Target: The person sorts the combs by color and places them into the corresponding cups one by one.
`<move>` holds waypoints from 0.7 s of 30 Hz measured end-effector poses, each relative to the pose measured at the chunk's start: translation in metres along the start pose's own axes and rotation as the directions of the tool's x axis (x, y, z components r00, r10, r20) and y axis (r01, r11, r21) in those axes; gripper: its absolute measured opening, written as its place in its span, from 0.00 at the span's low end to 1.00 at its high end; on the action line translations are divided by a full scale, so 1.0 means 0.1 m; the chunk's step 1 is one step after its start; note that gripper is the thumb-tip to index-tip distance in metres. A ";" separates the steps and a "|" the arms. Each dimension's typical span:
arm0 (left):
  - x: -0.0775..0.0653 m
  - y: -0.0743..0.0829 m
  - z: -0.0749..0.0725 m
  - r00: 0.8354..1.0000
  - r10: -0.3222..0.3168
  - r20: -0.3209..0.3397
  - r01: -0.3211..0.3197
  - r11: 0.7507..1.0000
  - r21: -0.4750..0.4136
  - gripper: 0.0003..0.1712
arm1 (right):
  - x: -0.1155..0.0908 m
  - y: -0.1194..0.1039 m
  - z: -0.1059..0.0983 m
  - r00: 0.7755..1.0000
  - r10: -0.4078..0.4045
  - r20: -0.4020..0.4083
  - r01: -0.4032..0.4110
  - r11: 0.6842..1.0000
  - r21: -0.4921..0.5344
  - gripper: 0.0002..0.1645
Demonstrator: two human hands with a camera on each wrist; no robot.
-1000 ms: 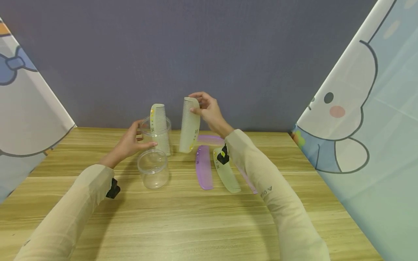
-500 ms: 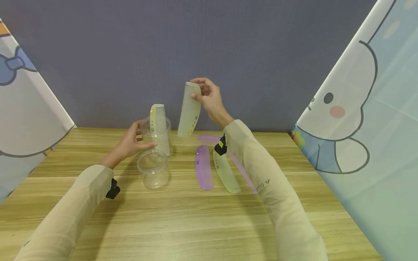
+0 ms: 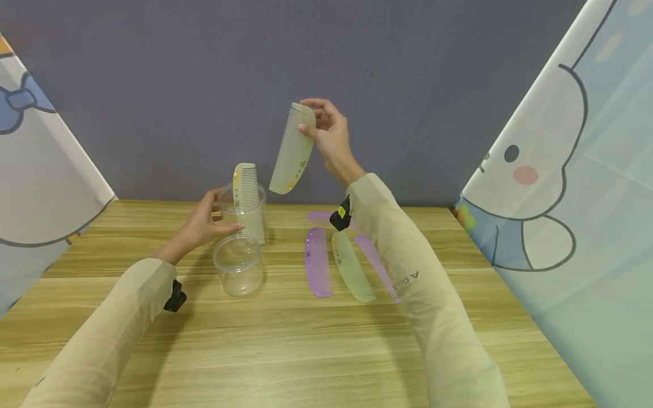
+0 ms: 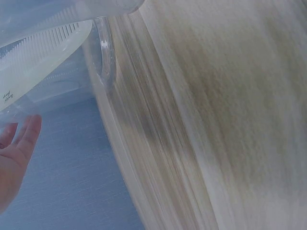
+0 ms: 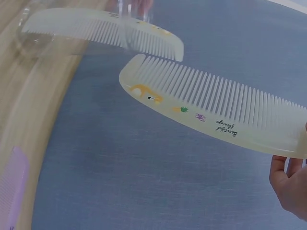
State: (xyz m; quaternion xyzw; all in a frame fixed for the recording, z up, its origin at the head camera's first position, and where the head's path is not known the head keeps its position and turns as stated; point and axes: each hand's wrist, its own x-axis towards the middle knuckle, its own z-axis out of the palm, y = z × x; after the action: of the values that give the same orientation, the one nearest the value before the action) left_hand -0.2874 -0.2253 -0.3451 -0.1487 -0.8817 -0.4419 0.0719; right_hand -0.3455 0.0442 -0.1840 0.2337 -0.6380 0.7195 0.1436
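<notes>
Seemingly for steadiness, the left hand [image 3: 201, 222] grips the occupied plastic cup [image 3: 261, 207]; above its right, the right hand [image 3: 334, 136] pinches a pale-green comb [image 3: 292, 153].

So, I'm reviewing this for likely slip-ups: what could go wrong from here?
The held comb is gripped only near its upper end by the right hand, so it may slip or swing. The rear cup already contains another comb, whose teeth might snag a second one. If the left hand shifts that cup toward the person, it could bump the front cup.
</notes>
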 end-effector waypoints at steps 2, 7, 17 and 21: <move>0.00 0.00 0.00 1.000 -0.002 0.000 0.002 1.000 0.004 0.58 | 0.01 -0.02 0.02 1.000 0.002 -0.004 -0.002 1.000 0.006 0.23; -0.01 0.00 -0.01 1.000 -0.007 0.002 0.007 1.000 0.000 0.58 | 0.03 -0.05 0.09 1.000 -0.020 0.003 0.019 0.999 0.029 0.23; -0.01 -0.02 -0.02 1.000 0.006 0.000 -0.006 1.000 0.000 0.57 | 0.01 -0.06 0.24 0.998 -0.044 0.040 0.042 0.998 0.054 0.23; 0.00 -0.02 -0.01 1.000 0.019 -0.006 -0.019 1.000 0.003 0.56 | -0.02 -0.03 0.29 0.997 -0.042 0.061 0.038 0.998 0.052 0.23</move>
State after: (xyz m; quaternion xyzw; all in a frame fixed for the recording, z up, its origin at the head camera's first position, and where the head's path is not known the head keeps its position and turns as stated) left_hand -0.2878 -0.2279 -0.3461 -0.1557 -0.8808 -0.4401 0.0791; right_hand -0.3379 0.0159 -0.1796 0.2723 -0.6189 0.7249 0.1319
